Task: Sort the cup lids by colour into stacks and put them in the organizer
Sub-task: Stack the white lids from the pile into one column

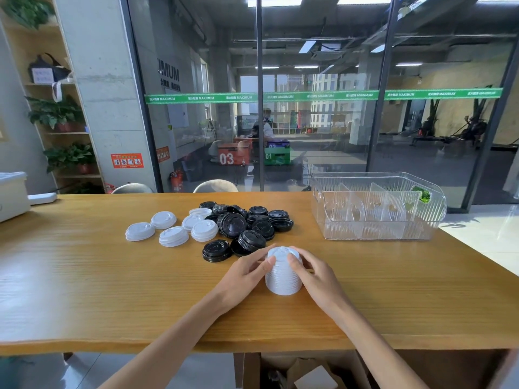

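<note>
While I look down at the wooden counter (pixel 84 290), a white box (pixel 11 196) sits at its far left corner. Further right, loose white lids (pixel 168 227) lie spread toward the far edge, several of them touching one another. Just beside them, a heap of black lids (pixel 247 223) is piled up, some overlapping and tilted, with two black lids lying nearest the near side of the heap. At the middle of the counter, closer to the near edge, stands a tall stack of white lids (pixel 283 276), upright. My left hand (pixel 247 272) curls around its left side, thumb pressed near the top. My right hand (pixel 316 272) wraps the right side likewise, thumb on the upper lids, so both hands grip the stack between them. Toward the far right corner, well apart from the stack, rests the clear organizer (pixel 376 231), its upright dividers splitting it into compartments.
</note>
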`<state>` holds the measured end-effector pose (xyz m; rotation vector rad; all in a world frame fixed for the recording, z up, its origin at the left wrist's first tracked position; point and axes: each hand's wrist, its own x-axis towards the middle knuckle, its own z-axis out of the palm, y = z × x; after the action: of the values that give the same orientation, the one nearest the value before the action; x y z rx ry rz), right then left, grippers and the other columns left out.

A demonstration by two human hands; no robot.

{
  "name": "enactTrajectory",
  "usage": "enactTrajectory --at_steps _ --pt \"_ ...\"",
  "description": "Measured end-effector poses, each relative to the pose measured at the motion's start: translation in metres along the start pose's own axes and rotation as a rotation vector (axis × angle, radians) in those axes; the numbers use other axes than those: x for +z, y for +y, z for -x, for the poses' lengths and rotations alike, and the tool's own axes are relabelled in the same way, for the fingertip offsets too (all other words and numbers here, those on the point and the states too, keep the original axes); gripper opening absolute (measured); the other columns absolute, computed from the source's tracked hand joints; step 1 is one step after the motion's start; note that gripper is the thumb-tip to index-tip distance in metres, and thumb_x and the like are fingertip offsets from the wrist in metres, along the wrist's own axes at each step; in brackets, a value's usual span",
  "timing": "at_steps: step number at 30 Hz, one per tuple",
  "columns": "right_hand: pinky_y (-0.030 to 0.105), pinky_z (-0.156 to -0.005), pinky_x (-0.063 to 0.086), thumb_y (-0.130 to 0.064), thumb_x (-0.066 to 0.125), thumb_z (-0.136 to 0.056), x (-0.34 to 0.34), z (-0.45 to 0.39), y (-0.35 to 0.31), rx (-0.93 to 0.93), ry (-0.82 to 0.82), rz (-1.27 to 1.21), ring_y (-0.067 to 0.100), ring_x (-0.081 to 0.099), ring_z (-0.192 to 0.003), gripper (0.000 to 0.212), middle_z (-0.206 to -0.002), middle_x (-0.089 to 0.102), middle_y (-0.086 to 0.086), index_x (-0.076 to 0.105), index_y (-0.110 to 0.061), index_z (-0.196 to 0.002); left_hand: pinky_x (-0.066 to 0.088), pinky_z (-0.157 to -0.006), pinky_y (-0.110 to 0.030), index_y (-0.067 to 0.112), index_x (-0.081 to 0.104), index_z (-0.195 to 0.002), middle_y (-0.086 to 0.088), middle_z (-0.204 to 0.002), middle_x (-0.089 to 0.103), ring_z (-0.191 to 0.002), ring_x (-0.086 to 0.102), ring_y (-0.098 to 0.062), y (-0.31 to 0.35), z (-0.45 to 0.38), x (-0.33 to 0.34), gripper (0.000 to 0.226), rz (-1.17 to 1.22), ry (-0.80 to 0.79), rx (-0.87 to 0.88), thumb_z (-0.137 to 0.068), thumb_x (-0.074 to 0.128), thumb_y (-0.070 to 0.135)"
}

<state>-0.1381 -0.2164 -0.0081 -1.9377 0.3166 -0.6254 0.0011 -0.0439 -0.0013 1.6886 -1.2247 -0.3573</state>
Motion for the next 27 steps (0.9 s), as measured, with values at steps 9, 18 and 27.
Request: enactTrajectory --at_steps 9,18,27 --pt "0.009 -0.091 0.048 -0.076 0.079 -0.078 -0.002 0.005 -0.002 -0.006 -0.054 0.062 -0.016 0.056 -0.121 0.087 -0.138 0.058 -0.033 0.047 -0.049 -0.154 0.057 -0.105 -0.039 0.034 0.067 -0.137 0.016 -0.125 0.077 -0.118 0.072 -0.006 -0.010 -0.006 -0.030 0.042 0.050 0.286 -0.026 -0.104 0.060 0.059" --pt "0.016 -0.102 0.043 -0.073 0.083 -0.076 -0.002 0.001 0.006 -0.016 -0.043 0.131 -0.007 0.052 -0.131 0.093 -0.142 0.058 -0.028 0.044 -0.045 -0.156 0.056 -0.094 -0.043 0.020 0.066 -0.131 0.000 -0.129 0.067 -0.116 0.065 -0.021 -0.065 -0.044 -0.134 0.046 -0.453 0.665 -0.275 -0.092 0.084 0.038" --pt "0.018 -0.098 0.050 -0.072 0.084 -0.076 -0.002 0.002 0.007 -0.049 -0.041 0.105 -0.007 0.059 -0.122 0.072 -0.131 0.067 -0.028 0.056 -0.048 -0.137 0.036 -0.118 -0.050 0.020 0.051 -0.155 0.002 -0.150 0.063 -0.144 0.053 -0.027 -0.094 -0.052 -0.159 0.096 -0.601 0.548 -0.507 -0.078 0.088 0.063"
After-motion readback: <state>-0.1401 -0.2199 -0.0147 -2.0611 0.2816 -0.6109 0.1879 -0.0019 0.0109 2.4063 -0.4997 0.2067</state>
